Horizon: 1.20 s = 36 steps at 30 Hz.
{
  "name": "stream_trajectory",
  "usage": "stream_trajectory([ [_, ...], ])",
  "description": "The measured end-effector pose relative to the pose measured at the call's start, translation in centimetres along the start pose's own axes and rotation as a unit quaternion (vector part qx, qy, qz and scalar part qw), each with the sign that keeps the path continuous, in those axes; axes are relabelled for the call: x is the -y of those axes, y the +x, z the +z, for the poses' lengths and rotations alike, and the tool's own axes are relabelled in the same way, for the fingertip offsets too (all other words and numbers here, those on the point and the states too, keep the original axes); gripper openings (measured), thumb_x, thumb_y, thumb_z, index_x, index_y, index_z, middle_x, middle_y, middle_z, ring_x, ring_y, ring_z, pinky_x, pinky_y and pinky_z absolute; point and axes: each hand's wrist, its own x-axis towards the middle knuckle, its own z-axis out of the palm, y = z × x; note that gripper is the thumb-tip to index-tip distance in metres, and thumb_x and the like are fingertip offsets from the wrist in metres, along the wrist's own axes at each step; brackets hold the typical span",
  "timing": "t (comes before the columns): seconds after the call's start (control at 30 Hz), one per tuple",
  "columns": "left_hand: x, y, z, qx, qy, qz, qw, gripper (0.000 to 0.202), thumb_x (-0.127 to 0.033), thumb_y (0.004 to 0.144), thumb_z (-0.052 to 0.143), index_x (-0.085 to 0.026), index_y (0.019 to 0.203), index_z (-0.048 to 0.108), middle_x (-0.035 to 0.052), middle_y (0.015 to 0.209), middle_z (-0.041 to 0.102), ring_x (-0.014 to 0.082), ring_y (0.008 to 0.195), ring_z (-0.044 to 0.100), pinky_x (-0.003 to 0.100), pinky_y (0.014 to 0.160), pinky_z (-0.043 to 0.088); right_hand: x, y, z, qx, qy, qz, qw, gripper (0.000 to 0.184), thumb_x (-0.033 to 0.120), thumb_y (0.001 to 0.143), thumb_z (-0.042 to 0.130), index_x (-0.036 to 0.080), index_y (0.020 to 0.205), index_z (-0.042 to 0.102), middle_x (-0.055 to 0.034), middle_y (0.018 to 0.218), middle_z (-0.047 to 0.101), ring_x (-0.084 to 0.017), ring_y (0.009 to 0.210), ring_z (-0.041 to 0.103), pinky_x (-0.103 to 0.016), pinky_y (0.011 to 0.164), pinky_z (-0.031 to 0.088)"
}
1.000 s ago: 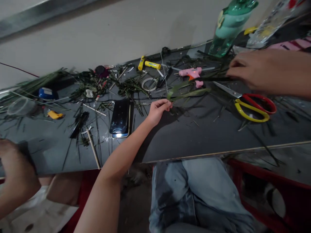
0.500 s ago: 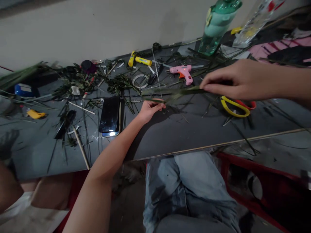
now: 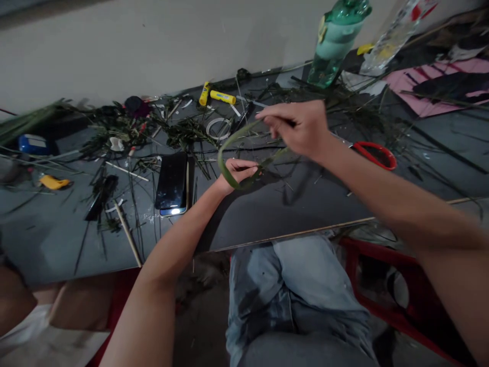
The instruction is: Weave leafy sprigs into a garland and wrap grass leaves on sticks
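Observation:
A long green leaf strip (image 3: 225, 155) is bent into a loop above the dark table (image 3: 290, 209). My left hand (image 3: 237, 173) is closed in a pinch on the strip's lower end, close to the table top. My right hand (image 3: 300, 126) is closed on the other end, held higher and over the left hand. The loop bulges out to the left between them.
A black phone (image 3: 172, 182) lies left of my left hand. Red-handled scissors (image 3: 372, 153) lie to the right, partly hidden by my right arm. A green bottle (image 3: 336, 43), yellow markers (image 3: 219, 96), a tape roll (image 3: 218, 126) and scattered leaf scraps fill the back. Another person's arm (image 3: 15, 300) is at lower left.
My right hand has carried its end of the strip leftward and up, bending the straight strip into a loop. It now hides the pink glue gun. My left hand has stayed put.

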Motion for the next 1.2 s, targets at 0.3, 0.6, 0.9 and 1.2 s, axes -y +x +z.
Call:
stream_trajectory([
  [0.3, 0.5, 0.2, 0.2, -0.049, -0.046, -0.01, 0.998, 0.044, -0.062, 0.055, 0.091, -0.021, 0.063, 0.076, -0.0005, 0.059, 0.066, 0.0113, 0.059, 0.06, 0.027, 0.063, 0.053, 2.8, -1.6, 4.0, 0.089, -0.142, -0.09, 0.982, 0.045, 0.033, 0.104, 0.031, 0.03, 0.128, 0.069, -0.0034, 0.086, 0.074, -0.017, 0.075, 0.064, -0.03, 0.067, 0.035],
  [0.6, -0.6, 0.4, 0.6, -0.047, -0.095, -0.011, 0.994, 0.044, -0.058, 0.049, 0.095, -0.021, 0.062, 0.076, 0.001, 0.064, 0.07, 0.0085, 0.059, 0.057, 0.025, 0.059, 0.049, 0.8, -1.8, 3.3, 0.117, -0.163, -0.176, 0.964, 0.048, 0.033, 0.109, 0.025, 0.028, 0.122, 0.071, -0.0034, 0.104, 0.074, -0.015, 0.088, 0.065, -0.029, 0.068, 0.036],
  [0.9, -0.6, 0.4, 0.7, -0.059, -0.124, -0.028, 0.99, 0.046, -0.056, 0.047, 0.096, -0.02, 0.068, 0.078, -0.0016, 0.063, 0.069, 0.0077, 0.061, 0.061, 0.022, 0.061, 0.05, -0.7, -1.2, 1.9, -0.022, -0.263, -0.312, 0.913, 0.031, 0.024, 0.108, 0.04, 0.023, 0.12, 0.068, 0.0009, 0.105, 0.077, -0.01, 0.08, 0.069, -0.026, 0.066, 0.041],
  [1.2, -0.9, 0.3, 0.6, -0.037, -0.087, -0.032, 0.995, 0.04, -0.052, 0.052, 0.096, -0.019, 0.068, 0.079, 0.001, 0.064, 0.071, 0.0056, 0.056, 0.056, 0.018, 0.052, 0.042, -4.9, -3.8, -10.0, -0.145, -0.295, -0.228, 0.917, 0.061, 0.037, 0.095, 0.067, 0.049, 0.151, 0.045, 0.0116, 0.116, 0.076, -0.006, 0.099, 0.074, -0.012, 0.091, 0.048],
])
